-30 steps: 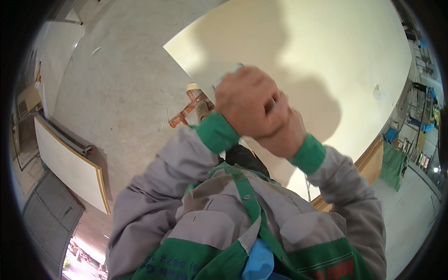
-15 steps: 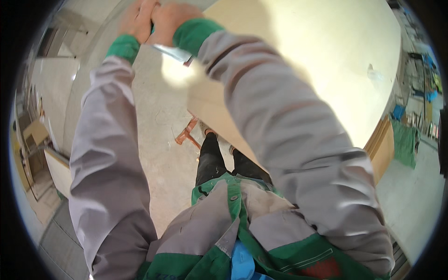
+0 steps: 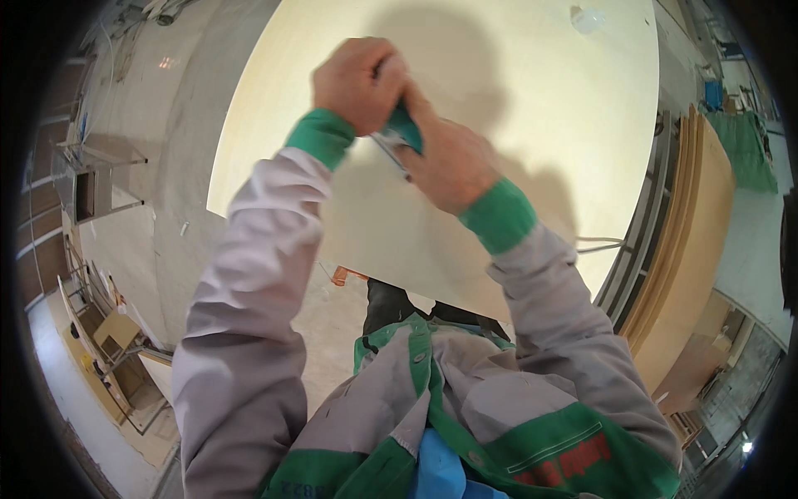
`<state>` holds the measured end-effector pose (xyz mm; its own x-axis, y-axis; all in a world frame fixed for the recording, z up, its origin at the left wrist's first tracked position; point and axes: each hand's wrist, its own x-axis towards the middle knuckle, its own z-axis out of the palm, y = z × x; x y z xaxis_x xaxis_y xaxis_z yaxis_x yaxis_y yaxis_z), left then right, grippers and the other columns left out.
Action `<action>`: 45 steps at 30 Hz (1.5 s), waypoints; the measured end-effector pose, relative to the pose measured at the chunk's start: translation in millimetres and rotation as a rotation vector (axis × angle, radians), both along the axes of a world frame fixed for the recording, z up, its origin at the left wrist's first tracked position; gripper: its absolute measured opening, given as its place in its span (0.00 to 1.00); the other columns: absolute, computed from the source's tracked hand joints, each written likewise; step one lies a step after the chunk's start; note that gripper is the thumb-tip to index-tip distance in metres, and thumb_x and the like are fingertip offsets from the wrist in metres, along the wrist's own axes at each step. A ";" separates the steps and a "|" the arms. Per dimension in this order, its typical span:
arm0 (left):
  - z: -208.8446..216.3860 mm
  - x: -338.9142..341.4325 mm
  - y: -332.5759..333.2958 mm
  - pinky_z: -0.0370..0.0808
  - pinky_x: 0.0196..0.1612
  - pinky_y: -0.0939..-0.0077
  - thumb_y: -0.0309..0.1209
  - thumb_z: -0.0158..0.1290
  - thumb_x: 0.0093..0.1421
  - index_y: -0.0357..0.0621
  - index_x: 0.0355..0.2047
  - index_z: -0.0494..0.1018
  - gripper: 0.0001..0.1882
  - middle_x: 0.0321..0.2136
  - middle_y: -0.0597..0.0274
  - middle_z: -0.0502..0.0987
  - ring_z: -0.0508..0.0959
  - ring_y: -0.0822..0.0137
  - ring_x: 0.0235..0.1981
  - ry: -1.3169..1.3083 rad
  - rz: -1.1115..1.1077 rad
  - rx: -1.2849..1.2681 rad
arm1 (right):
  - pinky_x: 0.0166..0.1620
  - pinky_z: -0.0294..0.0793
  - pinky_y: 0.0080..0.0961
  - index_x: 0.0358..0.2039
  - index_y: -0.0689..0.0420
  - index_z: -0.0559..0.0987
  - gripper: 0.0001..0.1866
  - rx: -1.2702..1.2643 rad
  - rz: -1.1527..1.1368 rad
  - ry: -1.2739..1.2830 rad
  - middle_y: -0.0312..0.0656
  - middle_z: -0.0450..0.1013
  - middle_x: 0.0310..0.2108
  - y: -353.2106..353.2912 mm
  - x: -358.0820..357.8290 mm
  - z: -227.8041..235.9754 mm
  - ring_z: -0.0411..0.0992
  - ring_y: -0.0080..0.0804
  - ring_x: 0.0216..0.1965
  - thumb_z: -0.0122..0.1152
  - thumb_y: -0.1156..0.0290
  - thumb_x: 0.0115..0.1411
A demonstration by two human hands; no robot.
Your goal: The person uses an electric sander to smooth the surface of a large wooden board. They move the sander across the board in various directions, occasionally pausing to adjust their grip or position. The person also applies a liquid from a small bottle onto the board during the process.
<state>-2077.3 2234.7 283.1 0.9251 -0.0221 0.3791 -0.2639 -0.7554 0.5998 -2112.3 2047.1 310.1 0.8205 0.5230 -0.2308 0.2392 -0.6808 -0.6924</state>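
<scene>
My left hand [image 3: 359, 83] is closed around the far end of a teal tool with a flat pale edge [image 3: 406, 129]; its exact kind is mostly hidden by my fingers. On the near right side, my right hand [image 3: 457, 162] also grips it, thumb along the pale edge. Both hands are over a large pale board [image 3: 565, 108], and their shadows fall on it. Whether the tool touches the board, I cannot tell.
Several panels [image 3: 694, 216] lean upright to the right of the board. An orange-brown object [image 3: 339, 276] pokes out by its near edge. A small translucent thing [image 3: 588, 18] lies on the far part. A metal-legged frame [image 3: 87, 187] stands at left.
My hands, still together on the tool, have moved from the board's far left edge to over its surface. The view has shifted, and more of the board's left side shows.
</scene>
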 end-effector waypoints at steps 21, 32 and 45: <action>1.9 -84.0 -347.4 0.72 0.43 0.57 0.45 0.51 0.62 0.44 0.34 0.83 0.19 0.36 0.59 0.80 0.75 0.57 0.45 0.175 -0.521 -0.068 | 0.47 0.80 0.37 0.72 0.62 0.59 0.48 -0.266 -0.413 -0.217 0.58 0.80 0.48 -320.7 -139.0 9.7 0.81 0.54 0.49 0.73 0.70 0.53; -9.2 -49.3 -51.0 0.75 0.39 0.55 0.44 0.61 0.55 0.50 0.23 0.82 0.13 0.29 0.62 0.80 0.79 0.54 0.39 -0.077 0.169 -0.190 | 0.43 0.81 0.48 0.67 0.57 0.66 0.44 -0.273 0.230 -0.347 0.54 0.79 0.46 -47.0 -4.4 -0.2 0.79 0.58 0.41 0.75 0.62 0.51; 0.6 19.7 266.9 0.74 0.50 0.49 0.50 0.41 0.68 0.44 0.34 0.82 0.26 0.39 0.45 0.83 0.80 0.41 0.42 0.311 0.469 0.241 | 0.50 0.79 0.48 0.68 0.50 0.65 0.42 -0.280 0.498 -0.483 0.54 0.81 0.43 283.4 99.7 9.4 0.79 0.56 0.45 0.70 0.59 0.54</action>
